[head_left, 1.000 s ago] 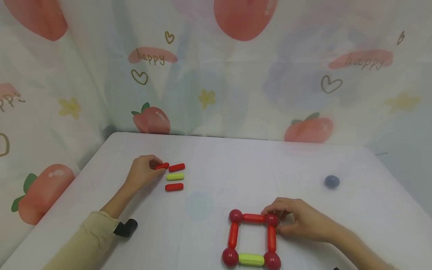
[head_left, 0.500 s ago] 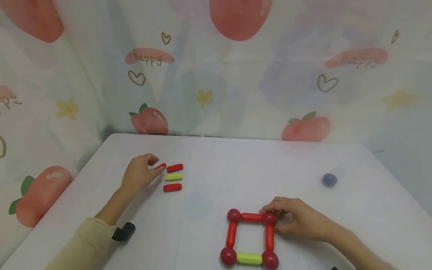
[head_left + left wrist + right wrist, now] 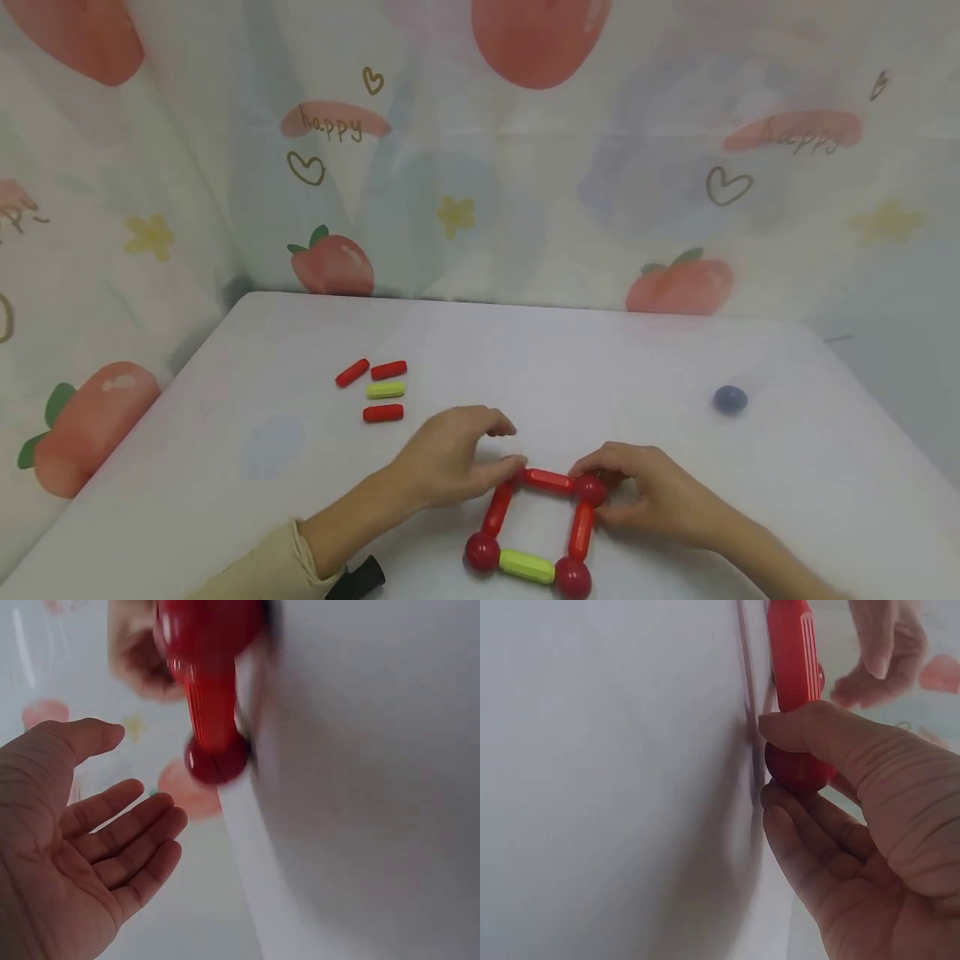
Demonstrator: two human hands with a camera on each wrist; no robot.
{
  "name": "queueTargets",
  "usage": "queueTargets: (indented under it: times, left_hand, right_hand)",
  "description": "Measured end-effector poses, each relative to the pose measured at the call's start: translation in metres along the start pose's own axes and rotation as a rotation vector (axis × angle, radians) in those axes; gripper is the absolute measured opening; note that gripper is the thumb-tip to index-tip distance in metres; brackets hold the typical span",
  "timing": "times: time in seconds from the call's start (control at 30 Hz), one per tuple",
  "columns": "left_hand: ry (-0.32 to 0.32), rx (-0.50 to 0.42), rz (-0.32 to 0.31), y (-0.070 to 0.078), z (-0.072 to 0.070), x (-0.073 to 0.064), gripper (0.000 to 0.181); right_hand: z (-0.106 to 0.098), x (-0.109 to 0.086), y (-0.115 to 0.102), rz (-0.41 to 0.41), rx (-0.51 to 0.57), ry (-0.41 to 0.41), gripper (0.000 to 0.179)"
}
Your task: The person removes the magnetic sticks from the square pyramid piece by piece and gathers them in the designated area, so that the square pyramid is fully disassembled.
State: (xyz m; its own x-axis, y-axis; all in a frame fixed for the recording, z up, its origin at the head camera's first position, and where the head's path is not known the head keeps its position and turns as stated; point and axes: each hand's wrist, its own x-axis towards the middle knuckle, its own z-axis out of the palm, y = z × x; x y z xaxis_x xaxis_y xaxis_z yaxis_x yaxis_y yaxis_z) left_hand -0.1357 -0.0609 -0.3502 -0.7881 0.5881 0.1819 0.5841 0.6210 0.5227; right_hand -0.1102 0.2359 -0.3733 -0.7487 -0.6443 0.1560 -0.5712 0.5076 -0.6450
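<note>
A square made of red balls, red rods and one yellow-green rod (image 3: pixel 527 566) lies on the near part of the table. My right hand (image 3: pixel 652 496) pinches the ball (image 3: pixel 590 490) at its far right corner between thumb and fingers, as the right wrist view also shows. Over the far left corner hovers my left hand (image 3: pixel 453 457), its thumb overlapping the ball there and mostly hiding it. The left wrist view shows the left palm (image 3: pixel 64 900) with loosely spread fingers and nothing in them, beside a red rod (image 3: pixel 212 712).
Farther back on the left lie red rods, one slanted (image 3: pixel 352 372), and a yellow-green rod (image 3: pixel 386 390). A blue ball (image 3: pixel 730 400) sits at the right of the white table (image 3: pixel 540 367). Printed curtains (image 3: pixel 525 208) stand behind and to the left.
My left hand has let go of the slanted red rod at the back and come right to the square. The square has turned slightly and shifted left, with my right hand staying at its corner.
</note>
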Motion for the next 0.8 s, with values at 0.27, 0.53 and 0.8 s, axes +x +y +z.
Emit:
queueTargets:
  times: [0.27, 0.53, 0.8]
  left_hand:
    - [-0.188, 0.095, 0.115, 0.020, 0.016, 0.017, 0.031]
    - [-0.203, 0.050, 0.121, 0.015, 0.023, 0.018, 0.018]
    - [-0.164, 0.072, 0.006, 0.011, 0.024, 0.021, 0.018]
  right_hand:
    - [0.009, 0.001, -0.011, -0.031, 0.045, 0.072, 0.042]
    - [0.012, 0.003, -0.013, 0.057, 0.176, 0.046, 0.038]
    - [0.010, 0.004, -0.017, 0.180, 0.381, -0.004, 0.037]
